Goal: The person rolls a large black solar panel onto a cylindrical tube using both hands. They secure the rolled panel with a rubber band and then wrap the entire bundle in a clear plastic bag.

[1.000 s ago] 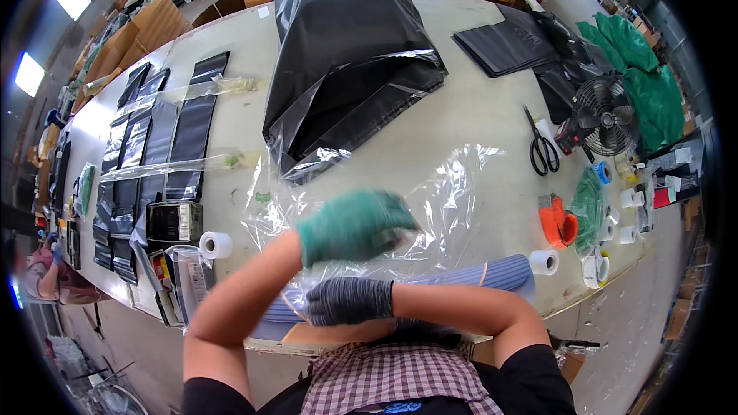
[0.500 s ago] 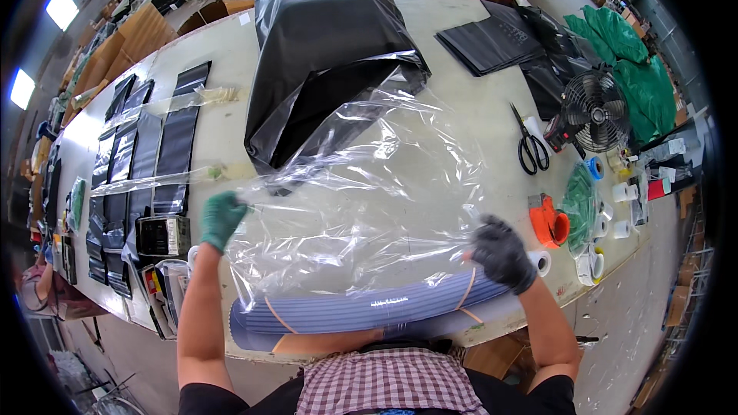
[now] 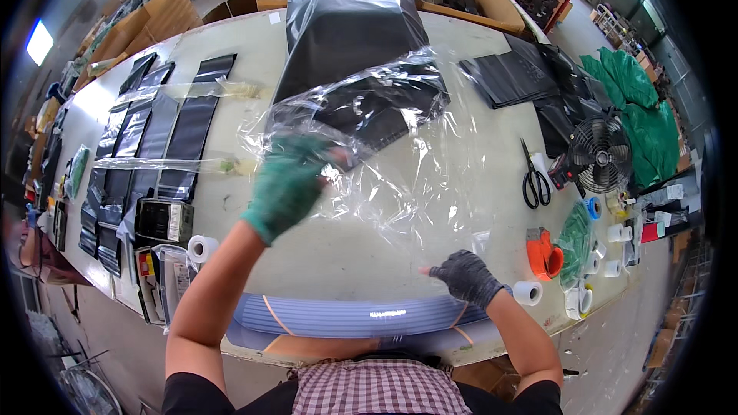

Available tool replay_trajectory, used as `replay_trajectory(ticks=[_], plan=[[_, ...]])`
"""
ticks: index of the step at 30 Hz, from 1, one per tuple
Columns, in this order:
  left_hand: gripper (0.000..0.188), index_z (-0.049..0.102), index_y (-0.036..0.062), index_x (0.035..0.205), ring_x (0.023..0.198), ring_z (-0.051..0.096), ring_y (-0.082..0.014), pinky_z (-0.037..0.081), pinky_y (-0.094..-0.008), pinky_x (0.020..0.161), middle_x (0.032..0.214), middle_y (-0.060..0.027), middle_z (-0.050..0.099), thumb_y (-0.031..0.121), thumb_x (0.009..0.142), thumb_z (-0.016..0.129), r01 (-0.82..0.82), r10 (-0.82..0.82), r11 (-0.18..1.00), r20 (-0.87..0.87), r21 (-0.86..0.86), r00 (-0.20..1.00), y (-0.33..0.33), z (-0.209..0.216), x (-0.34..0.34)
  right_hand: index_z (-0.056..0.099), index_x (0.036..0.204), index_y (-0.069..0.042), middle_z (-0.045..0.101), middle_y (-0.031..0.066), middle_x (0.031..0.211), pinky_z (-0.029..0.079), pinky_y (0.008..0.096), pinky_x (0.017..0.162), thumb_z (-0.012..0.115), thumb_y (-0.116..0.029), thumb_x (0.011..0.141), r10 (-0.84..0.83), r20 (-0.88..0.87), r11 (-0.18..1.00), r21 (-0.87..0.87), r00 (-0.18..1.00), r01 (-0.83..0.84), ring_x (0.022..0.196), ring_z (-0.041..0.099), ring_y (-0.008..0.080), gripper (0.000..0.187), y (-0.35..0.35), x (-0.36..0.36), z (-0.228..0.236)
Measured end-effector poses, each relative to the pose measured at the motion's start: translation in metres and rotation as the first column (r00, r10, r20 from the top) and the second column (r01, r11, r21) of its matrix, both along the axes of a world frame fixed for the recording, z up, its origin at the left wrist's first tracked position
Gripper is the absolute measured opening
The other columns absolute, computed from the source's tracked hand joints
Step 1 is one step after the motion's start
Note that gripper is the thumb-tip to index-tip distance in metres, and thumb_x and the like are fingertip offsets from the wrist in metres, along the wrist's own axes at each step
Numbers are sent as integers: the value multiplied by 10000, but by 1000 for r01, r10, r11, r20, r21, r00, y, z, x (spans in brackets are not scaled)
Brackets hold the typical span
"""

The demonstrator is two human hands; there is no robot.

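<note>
A crumpled sheet of clear plastic film [image 3: 415,200] spreads over the middle of the table and partly over a large black plastic bag [image 3: 350,38]. My left hand [image 3: 292,180], in a green glove, is over the film's left side near the bag's lower edge; its fingers are smeared by motion, so any grip is unclear. Low on the right, my right hand [image 3: 467,278] wears a dark grey glove with a bare fingertip. Its index finger stretches left and nothing shows in it. Along the near edge lies a long blue striped piece [image 3: 330,315] with orange bands.
Folded black bags [image 3: 511,77] lie at the far right; black strips [image 3: 184,131] lie left under clear bands. Scissors [image 3: 534,177], a fan [image 3: 600,154], an orange tape dispenser [image 3: 543,253] and white rolls [image 3: 527,293] line the right. Cardboard boxes [image 3: 461,11] stand behind.
My left hand has moved right and away from me, and the film's near part has shifted off the blue striped piece toward the black bag. My right hand has moved left and nearer to me.
</note>
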State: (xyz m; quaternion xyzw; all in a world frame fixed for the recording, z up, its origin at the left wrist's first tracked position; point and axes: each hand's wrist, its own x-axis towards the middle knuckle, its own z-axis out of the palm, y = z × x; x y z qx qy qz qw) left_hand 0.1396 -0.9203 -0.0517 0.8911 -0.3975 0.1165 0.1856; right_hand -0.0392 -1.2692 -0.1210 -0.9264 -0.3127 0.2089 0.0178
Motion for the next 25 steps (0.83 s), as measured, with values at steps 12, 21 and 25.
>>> replay_trajectory(ticks=[12,21,25], plan=[[867,350,298,1505,1438,276,-359,196,-652,1108,1585,-116,267,670,776,636,236,-9,745,-345,624,939,-78,-126,1,601,1293,-163,658,153,1090,476,419,968,626,-273,909,63,-375,900,421,925,110,1075,617,330,400,-6,75,4],[783,389,126,1467,1331,380,-453,282,-524,1120,1462,-242,375,575,849,561,304,-87,930,-679,207,729,-39,-119,-97,511,1322,-53,513,228,1322,391,520,1027,635,-362,849,-425,476,895,347,770,280,1190,498,406,578,-5,200,-88],[736,360,5,1456,1345,381,-429,256,-486,1161,1451,-225,417,537,955,446,35,13,997,-581,71,814,-16,-126,-93,212,1533,-85,239,229,1573,200,499,1190,608,-519,872,-802,263,571,73,536,818,1436,250,436,884,-82,185,-145]])
